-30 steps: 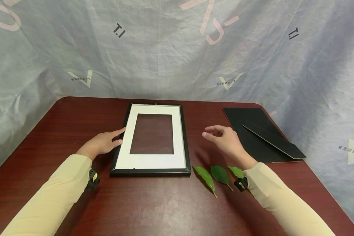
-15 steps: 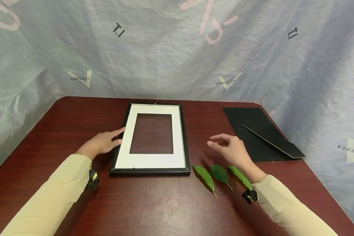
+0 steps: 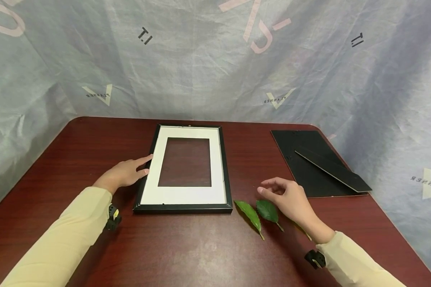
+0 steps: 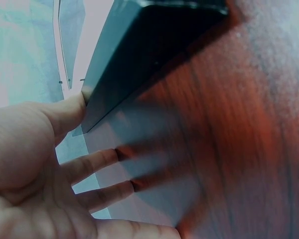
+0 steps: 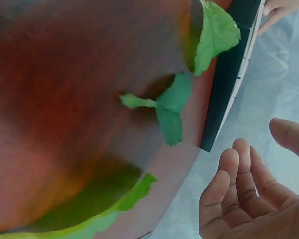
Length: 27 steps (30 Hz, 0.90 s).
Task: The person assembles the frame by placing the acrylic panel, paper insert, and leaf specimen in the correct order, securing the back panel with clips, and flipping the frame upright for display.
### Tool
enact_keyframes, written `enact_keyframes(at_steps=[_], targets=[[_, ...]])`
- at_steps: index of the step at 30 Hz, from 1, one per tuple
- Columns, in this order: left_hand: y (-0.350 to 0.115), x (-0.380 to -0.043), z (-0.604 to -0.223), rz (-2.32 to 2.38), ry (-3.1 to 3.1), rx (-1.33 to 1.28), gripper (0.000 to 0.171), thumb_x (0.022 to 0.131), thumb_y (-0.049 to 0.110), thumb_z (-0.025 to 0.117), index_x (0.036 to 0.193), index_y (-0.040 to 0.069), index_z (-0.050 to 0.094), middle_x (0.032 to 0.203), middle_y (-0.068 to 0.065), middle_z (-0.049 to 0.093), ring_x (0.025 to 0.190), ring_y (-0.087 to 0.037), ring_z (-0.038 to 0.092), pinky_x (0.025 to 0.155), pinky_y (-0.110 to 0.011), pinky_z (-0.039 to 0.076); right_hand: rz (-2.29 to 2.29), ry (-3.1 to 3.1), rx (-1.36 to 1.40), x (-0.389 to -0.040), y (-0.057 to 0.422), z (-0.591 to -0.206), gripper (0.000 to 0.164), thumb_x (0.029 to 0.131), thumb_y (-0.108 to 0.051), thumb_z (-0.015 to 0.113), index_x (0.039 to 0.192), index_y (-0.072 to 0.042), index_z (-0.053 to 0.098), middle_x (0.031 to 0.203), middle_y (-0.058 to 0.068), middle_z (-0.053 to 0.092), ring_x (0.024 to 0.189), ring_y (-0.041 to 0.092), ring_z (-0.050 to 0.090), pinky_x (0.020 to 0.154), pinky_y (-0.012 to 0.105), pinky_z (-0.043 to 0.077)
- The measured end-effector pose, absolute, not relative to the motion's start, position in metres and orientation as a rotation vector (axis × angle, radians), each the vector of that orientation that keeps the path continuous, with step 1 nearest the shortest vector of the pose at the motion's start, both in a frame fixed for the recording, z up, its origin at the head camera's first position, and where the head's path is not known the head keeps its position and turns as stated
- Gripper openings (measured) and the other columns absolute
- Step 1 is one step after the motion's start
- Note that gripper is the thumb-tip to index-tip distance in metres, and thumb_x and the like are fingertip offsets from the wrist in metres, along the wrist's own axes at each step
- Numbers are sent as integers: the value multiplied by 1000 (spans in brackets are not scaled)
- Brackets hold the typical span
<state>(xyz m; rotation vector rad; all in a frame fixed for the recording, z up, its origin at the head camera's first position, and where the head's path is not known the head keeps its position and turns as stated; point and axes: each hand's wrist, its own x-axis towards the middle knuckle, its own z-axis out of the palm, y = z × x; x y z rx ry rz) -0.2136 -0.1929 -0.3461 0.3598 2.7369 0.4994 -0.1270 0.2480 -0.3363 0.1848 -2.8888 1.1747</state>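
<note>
A black picture frame (image 3: 183,208) with a white mat (image 3: 186,195) lies flat on the table, its window showing the dark wood. My left hand (image 3: 123,173) rests at the frame's left side. In the left wrist view its thumb (image 4: 70,112) touches the frame, with other fingers extended at the tabletop. To the right, my right hand (image 3: 291,199) hovers with loosely bent fingers and holds nothing. Beneath and beside it lie a narrow green leaf (image 3: 249,215), a darker broad leaf (image 3: 267,210) and a third leaf (image 5: 109,219), mostly hidden by the hand in the head view.
A black backing board (image 3: 291,147) with a raised stand flap (image 3: 332,169) lies at the table's right edge. The reddish-brown table (image 3: 186,255) has a grey printed curtain (image 3: 201,59) behind and beside it.
My right hand has drawn back toward me and slightly right, from beside the frame to above the leaves, covering most of the third leaf. The left hand and frame have stayed put.
</note>
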Motion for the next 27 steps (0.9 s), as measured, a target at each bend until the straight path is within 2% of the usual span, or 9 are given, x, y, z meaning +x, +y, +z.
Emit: enact_keyframes(at_steps=[6, 7, 12, 17, 22, 27], targets=[[-191, -213, -344, 497, 2734, 361, 64, 111, 36, 43, 161, 4, 20, 150, -40, 35, 136, -59, 37, 107, -69, 33, 1150, -2903, 187, -114, 250, -343, 30, 95, -35, 75, 113, -11, 76, 85, -3, 71, 77, 13, 63, 61, 28, 48], [-189, -210, -339, 495, 2725, 355, 61, 110, 24, 47, 160, 2, 21, 150, -41, 35, 135, -60, 36, 107, -69, 33, 1138, -2909, 189, -111, 251, -344, 29, 94, -35, 75, 111, -11, 76, 84, -3, 70, 76, 12, 63, 61, 28, 48], [-189, -210, -339, 496, 2727, 351, 61, 109, 23, 48, 160, 2, 21, 149, -42, 34, 136, -60, 35, 107, -69, 33, 1123, -2945, 178, -100, 250, -349, 28, 92, -36, 77, 106, -11, 76, 76, -5, 67, 66, 11, 60, 57, 27, 47], [-189, -209, -339, 496, 2735, 352, 61, 109, 23, 48, 160, 2, 22, 149, -42, 35, 136, -60, 36, 107, -69, 33, 1078, -2979, 165, -92, 248, -354, 24, 90, -35, 80, 98, -13, 75, 71, -8, 64, 65, 8, 60, 58, 26, 48], [-188, -208, -339, 494, 2731, 346, 61, 109, 23, 49, 160, 2, 22, 149, -42, 35, 135, -60, 37, 107, -69, 34, 1021, -3045, 127, -83, 245, -354, 22, 86, -39, 82, 89, -19, 75, 65, -9, 60, 60, 10, 55, 52, 27, 43], [-187, -209, -339, 486, 2727, 347, 61, 109, 23, 48, 160, 2, 21, 149, -42, 35, 135, -60, 37, 107, -69, 34, 944, -3133, 77, -79, 241, -354, 25, 83, -44, 83, 86, -21, 72, 59, -9, 59, 54, 12, 52, 47, 28, 39]])
